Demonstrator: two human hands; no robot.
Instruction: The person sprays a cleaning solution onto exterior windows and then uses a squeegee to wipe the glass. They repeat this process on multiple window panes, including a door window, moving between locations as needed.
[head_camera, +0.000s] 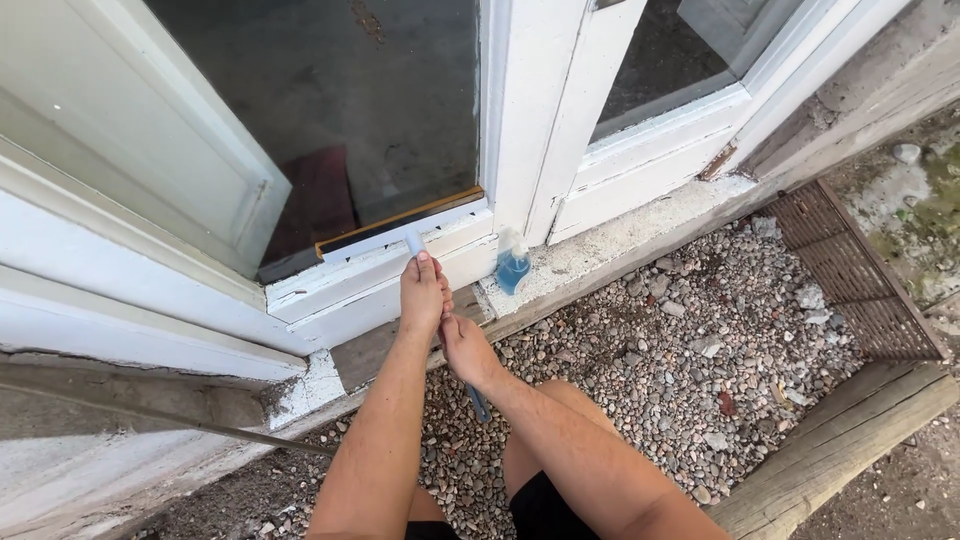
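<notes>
Two hands (440, 320) round a slim blue-handled squeegee (400, 232) against smooth glass (360, 110)

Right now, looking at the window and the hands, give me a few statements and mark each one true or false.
1. Both hands grip the squeegee handle, the left hand above the right hand. True.
2. The squeegee blade lies along the bottom edge of the glass pane. True.
3. The spray bottle holds red liquid. False: the liquid is blue.
4. The spray bottle stands on the gravel. False: it stands on the white sill.
5. A metal grate lies right of the gravel. True.
</notes>
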